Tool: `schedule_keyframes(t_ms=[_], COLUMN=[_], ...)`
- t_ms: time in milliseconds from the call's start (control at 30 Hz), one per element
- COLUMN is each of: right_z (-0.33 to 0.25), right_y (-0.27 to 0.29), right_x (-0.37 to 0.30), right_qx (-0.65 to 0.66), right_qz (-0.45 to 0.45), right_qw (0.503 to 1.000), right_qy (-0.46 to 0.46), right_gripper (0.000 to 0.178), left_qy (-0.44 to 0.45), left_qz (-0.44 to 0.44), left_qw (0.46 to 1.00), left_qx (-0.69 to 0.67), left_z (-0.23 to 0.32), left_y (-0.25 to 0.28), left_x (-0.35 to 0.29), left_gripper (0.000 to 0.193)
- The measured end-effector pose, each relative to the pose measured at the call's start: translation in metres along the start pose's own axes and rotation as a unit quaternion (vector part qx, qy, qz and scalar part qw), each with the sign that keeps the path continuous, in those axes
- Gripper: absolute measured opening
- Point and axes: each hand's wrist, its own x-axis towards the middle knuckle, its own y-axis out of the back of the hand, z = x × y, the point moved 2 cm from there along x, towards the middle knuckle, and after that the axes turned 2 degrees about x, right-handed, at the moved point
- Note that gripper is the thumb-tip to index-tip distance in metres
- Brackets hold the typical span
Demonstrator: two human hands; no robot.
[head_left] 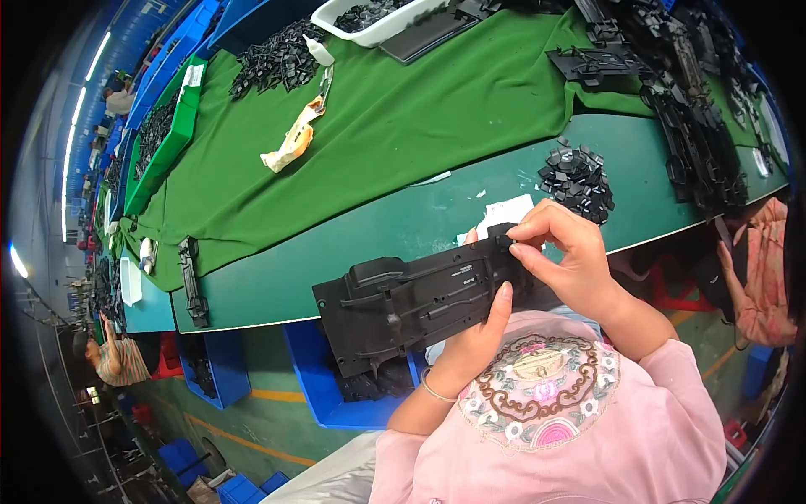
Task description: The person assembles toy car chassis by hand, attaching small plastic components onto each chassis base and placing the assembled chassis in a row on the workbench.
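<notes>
Above green bench edge (353,244): long black moulded plastic chassis (420,302), cradled by left hand (470,344); right hand (562,252) fingertips pinched shut at chassis end; small part, if any, indiscernible. Risk: thumb-only support, chassis liable to tip.

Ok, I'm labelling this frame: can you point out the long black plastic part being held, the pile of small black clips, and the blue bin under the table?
black plastic part (403,307), head view, middle of its flat body.
pile of small black clips (578,178), head view, centre of the heap.
blue bin (315,378), head view, its left wall.

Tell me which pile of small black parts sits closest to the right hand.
The small heap on the bare green tabletop, just beyond the right hand. The other piles lie farther off, on the green cloth and in the white tray.
</notes>
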Motion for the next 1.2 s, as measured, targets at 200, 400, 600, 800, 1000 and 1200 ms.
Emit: schedule_keyframes(t_ms=[200, 400, 600, 800, 1000, 1200], right_z=[0.000, 0.003, 0.003, 0.001, 0.018, 0.052], right_y=[0.001, 0.005, 0.005, 0.007, 0.047, 0.078], right_x=[0.002, 0.005, 0.004, 0.004, 0.021, 0.049], right_qx=[-0.004, -0.016, -0.011, -0.027, 0.013, -0.341], right_qz=[-0.013, -0.048, -0.060, -0.052, 0.007, -0.021], right_qw=[1.000, 0.999, 0.998, 0.998, 0.995, 0.938], right_qy=[0.005, -0.005, -0.009, 0.019, -0.103, -0.062], right_gripper=[0.014, 0.013, 0.013, 0.012, 0.015, 0.011], left_qy=[0.007, -0.009, -0.019, -0.001, 0.023, 0.066], left_qz=[-0.016, -0.025, -0.017, -0.015, 0.023, 0.047], left_qw=[1.000, 0.999, 0.999, 0.999, 0.999, 0.993], left_qx=[-0.009, 0.040, 0.041, 0.030, 0.013, -0.089], left_z=[0.001, -0.005, -0.003, -0.002, 0.000, 0.000], left_y=[0.000, 0.001, -0.001, -0.002, 0.002, 0.006], left_x=[0.001, 0.000, -0.002, -0.002, -0.005, 0.000], left_gripper=[0.055, 0.055, 0.058, 0.059, 0.059, 0.061])
